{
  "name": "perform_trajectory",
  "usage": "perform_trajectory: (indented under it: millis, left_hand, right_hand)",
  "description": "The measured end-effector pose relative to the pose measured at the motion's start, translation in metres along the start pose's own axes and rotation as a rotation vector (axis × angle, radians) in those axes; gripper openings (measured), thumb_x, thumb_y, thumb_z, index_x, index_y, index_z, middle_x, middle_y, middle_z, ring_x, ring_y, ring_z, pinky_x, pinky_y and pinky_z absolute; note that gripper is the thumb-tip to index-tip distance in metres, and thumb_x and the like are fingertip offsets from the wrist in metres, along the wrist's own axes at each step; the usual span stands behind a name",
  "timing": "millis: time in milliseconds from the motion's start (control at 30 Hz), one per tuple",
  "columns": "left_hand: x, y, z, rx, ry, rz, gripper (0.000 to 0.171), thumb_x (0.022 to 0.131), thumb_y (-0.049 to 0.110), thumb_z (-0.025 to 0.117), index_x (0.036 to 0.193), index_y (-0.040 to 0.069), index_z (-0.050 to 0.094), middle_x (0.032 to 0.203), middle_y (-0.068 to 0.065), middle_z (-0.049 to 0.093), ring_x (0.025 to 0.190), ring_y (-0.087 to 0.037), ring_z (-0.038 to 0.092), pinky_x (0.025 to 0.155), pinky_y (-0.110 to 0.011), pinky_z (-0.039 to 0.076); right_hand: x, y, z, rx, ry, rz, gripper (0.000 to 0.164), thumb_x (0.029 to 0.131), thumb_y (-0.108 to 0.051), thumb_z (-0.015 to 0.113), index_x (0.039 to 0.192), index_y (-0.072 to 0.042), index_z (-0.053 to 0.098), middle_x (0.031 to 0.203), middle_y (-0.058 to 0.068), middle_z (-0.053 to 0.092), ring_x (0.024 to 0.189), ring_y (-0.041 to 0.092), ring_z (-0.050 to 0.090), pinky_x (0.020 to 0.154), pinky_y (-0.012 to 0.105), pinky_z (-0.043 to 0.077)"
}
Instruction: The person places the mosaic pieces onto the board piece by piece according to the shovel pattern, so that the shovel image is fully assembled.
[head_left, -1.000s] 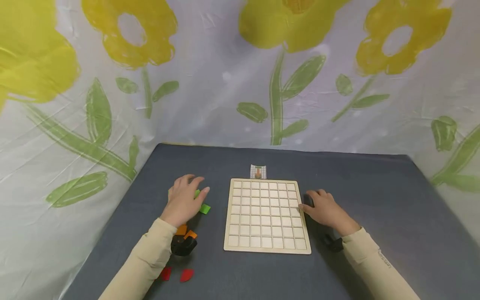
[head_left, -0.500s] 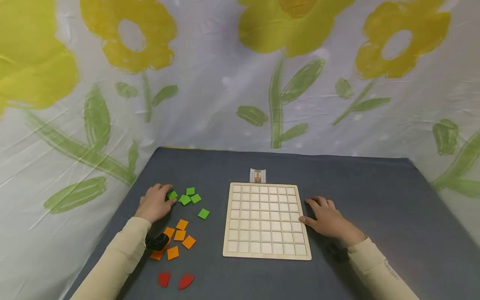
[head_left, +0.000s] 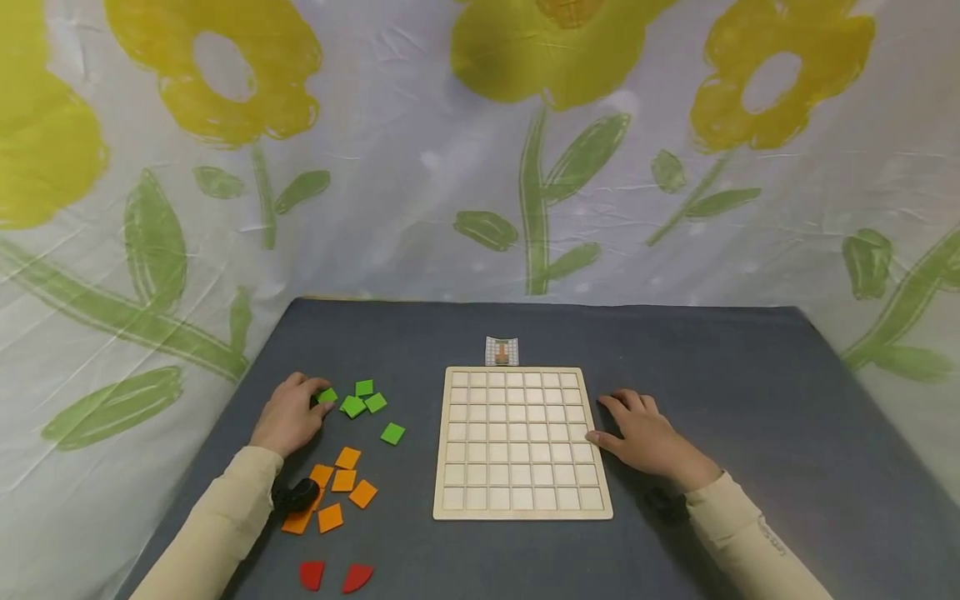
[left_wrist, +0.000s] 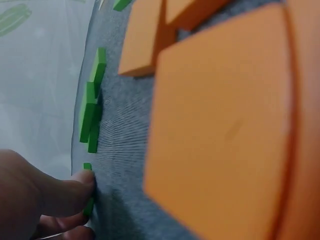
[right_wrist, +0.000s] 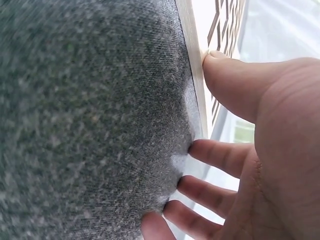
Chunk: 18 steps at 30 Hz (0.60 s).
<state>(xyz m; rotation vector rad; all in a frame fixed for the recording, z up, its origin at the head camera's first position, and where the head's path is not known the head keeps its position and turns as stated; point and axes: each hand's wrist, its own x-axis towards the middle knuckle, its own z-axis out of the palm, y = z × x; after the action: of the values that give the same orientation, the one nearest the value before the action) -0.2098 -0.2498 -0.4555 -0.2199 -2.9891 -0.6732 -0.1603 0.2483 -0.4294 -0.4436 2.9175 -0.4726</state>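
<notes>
A green tile (head_left: 327, 396) is pinched between thumb and fingers of the left hand (head_left: 288, 418) on the left of the grey table (head_left: 705, 350), just beside other green tiles (head_left: 392, 433) and beyond a cluster of orange tiles (head_left: 343, 481). The fingers of the right hand (head_left: 651, 435) are released and slightly bent, with nothing grasped, while the right edge of a gridded wooden board (head_left: 521, 454) is touched by the thumb. Two red pieces (head_left: 358, 577) are seen nearest the viewer.
</notes>
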Motion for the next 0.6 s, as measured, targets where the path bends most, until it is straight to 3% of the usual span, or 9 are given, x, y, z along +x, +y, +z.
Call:
perform_trajectory:
  millis: [233, 433, 600]
  left_hand:
    - [0.006, 0.008, -0.008, 0.012, 0.017, 0.032, 0.031, 0.090, 0.012, 0.066, 0.117, -0.003, 0.063, 0.107, -0.022, 0.055, 0.091, -0.037, 0.056, 0.076, -0.052, 0.046]
    - [0.015, 0.035, -0.014, 0.000, 0.045, 0.089, 0.032, 0.090, 0.012, 0.067, 0.118, -0.003, 0.063, 0.107, -0.022, 0.056, 0.089, -0.036, 0.057, 0.072, -0.049, 0.048]
    - [0.023, 0.059, -0.010, -0.029, 0.030, 0.140, 0.033, 0.090, 0.012, 0.066, 0.120, -0.002, 0.063, 0.108, -0.020, 0.057, 0.093, -0.035, 0.059, 0.072, -0.046, 0.050]
  right_hand:
    - [0.001, -0.002, -0.001, 0.022, -0.016, 0.019, 0.069, 0.094, -0.045, 0.057, 0.143, 0.001, 0.039, 0.144, 0.027, 0.032, 0.130, 0.048, 0.031, 0.098, 0.063, 0.034]
    - [0.000, 0.000, 0.000, 0.054, -0.035, 0.012, 0.069, 0.096, -0.042, 0.055, 0.148, -0.002, 0.034, 0.149, 0.029, 0.025, 0.136, 0.050, 0.024, 0.101, 0.065, 0.031]
    - [-0.001, 0.002, 0.004, 0.027, -0.028, -0.002, 0.067, 0.096, -0.043, 0.054, 0.148, -0.006, 0.034, 0.150, 0.030, 0.025, 0.137, 0.050, 0.022, 0.102, 0.066, 0.029]
